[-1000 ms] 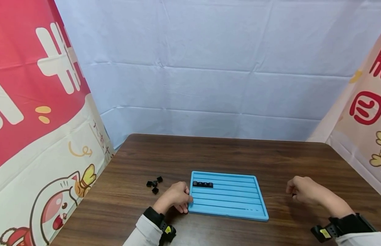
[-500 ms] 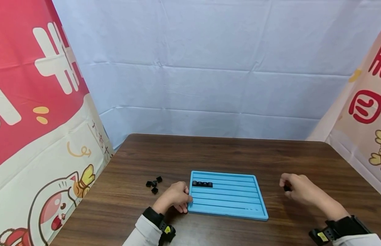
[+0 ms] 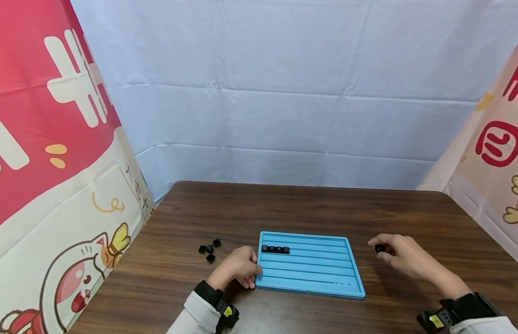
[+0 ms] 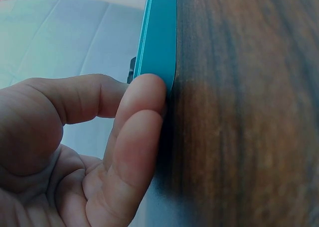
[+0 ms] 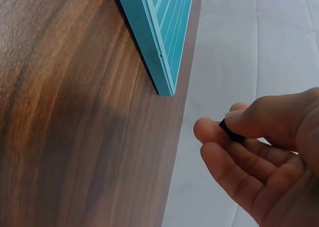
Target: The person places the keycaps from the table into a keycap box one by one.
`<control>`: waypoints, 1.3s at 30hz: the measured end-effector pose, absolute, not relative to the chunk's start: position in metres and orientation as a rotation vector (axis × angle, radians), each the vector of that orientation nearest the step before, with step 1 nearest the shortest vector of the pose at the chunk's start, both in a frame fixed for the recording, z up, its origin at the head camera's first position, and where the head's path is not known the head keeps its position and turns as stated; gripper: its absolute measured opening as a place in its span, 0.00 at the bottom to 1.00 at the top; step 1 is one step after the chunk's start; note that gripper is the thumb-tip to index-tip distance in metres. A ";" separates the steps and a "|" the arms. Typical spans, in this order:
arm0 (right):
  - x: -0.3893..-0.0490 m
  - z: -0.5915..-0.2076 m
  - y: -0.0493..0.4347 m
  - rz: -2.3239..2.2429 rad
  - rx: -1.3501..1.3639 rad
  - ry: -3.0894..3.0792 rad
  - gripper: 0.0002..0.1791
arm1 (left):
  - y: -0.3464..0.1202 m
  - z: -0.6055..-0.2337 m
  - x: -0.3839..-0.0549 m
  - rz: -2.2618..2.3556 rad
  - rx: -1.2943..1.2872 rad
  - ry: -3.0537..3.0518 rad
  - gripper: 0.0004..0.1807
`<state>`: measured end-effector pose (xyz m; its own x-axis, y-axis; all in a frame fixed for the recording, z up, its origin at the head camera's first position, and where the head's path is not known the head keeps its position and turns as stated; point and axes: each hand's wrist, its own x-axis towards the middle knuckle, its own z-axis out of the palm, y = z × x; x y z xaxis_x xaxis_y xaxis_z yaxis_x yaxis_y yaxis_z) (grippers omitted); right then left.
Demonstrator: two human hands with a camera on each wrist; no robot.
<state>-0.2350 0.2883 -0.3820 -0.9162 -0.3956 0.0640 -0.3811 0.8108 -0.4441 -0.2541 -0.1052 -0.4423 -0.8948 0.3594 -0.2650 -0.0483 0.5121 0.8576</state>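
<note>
A light-blue ridged tray (image 3: 321, 273) lies on the table, several black keycaps (image 3: 275, 249) in a row at the left of one upper groove. My left hand (image 3: 237, 266) holds the tray's left edge, thumb at the rim and fingers against the side wall (image 4: 157, 43). Right of the tray, my right hand (image 3: 411, 256) is raised over the table. It pinches one black keycap (image 3: 380, 247) between thumb and fingers; in the right wrist view, the thumb partly hides that keycap (image 5: 230, 131).
Several loose black keycaps (image 3: 210, 249) lie on the wooden table (image 3: 309, 208) to the left of the tray. A pale blue cloth (image 3: 284, 116) hangs behind the table, with printed cloths on either side.
My right hand has moved left toward the tray, and its fingers have extended so that the black keycap now shows at the fingertips. The left hand and the tray stay put.
</note>
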 end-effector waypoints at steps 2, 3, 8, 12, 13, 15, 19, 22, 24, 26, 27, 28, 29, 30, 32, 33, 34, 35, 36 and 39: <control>-0.235 -0.382 0.287 -0.736 -0.634 2.950 0.15 | -0.106 -0.442 -0.254 1.351 0.254 2.345 0.09; -0.235 -0.382 0.287 -0.742 -0.632 2.946 0.15 | -0.106 -0.442 -0.254 1.353 0.252 2.344 0.09; -0.235 -0.383 0.285 -0.754 -0.635 2.939 0.15 | -0.107 -0.442 -0.253 1.355 0.246 2.342 0.09; -0.235 -0.382 0.283 -0.746 -0.641 2.968 0.13 | -0.108 -0.441 -0.253 1.359 0.253 2.341 0.09; -0.234 -0.382 0.282 -0.752 -0.637 2.975 0.12 | -0.108 -0.441 -0.253 1.361 0.255 2.342 0.09; -0.234 -0.382 0.281 -0.760 -0.625 2.987 0.12 | -0.108 -0.441 -0.253 1.363 0.258 2.343 0.09; -0.234 -0.383 0.279 -0.772 -0.604 3.003 0.11 | -0.108 -0.442 -0.253 1.366 0.257 2.337 0.09; -0.233 -0.384 0.277 -0.773 -0.597 3.018 0.12 | -0.108 -0.443 -0.254 1.368 0.254 2.332 0.09; -0.233 -0.384 0.277 -0.777 -0.591 3.023 0.12 | -0.108 -0.443 -0.254 1.368 0.253 2.332 0.09; -0.233 -0.384 0.276 -0.782 -0.588 3.026 0.13 | -0.108 -0.444 -0.254 1.368 0.253 2.334 0.09; -0.233 -0.384 0.276 -0.783 -0.585 3.029 0.13 | -0.107 -0.444 -0.254 1.368 0.253 2.337 0.09; -0.233 -0.384 0.276 -0.786 -0.581 3.032 0.13 | -0.107 -0.444 -0.254 1.368 0.253 2.338 0.09; -0.233 -0.384 0.276 -0.791 -0.577 3.032 0.14 | -0.107 -0.444 -0.254 1.368 0.254 2.339 0.09; -0.233 -0.384 0.276 -0.797 -0.573 3.030 0.14 | -0.107 -0.444 -0.254 1.368 0.254 2.340 0.09; -0.233 -0.384 0.276 -0.805 -0.566 3.028 0.14 | -0.108 -0.444 -0.254 1.367 0.254 2.344 0.09; -0.233 -0.384 0.277 -0.812 -0.562 3.024 0.14 | -0.108 -0.444 -0.254 1.366 0.254 2.346 0.09; -0.233 -0.384 0.277 -0.822 -0.559 3.016 0.13 | -0.108 -0.443 -0.254 1.367 0.254 2.345 0.09; -0.233 -0.384 0.278 -0.833 -0.562 3.007 0.13 | -0.108 -0.443 -0.254 1.366 0.254 2.344 0.09; -0.233 -0.385 0.279 -0.847 -0.564 2.995 0.12 | -0.108 -0.443 -0.254 1.367 0.254 2.343 0.09; -0.233 -0.385 0.281 -0.906 -0.577 2.949 0.12 | -0.108 -0.444 -0.254 1.373 0.254 2.338 0.09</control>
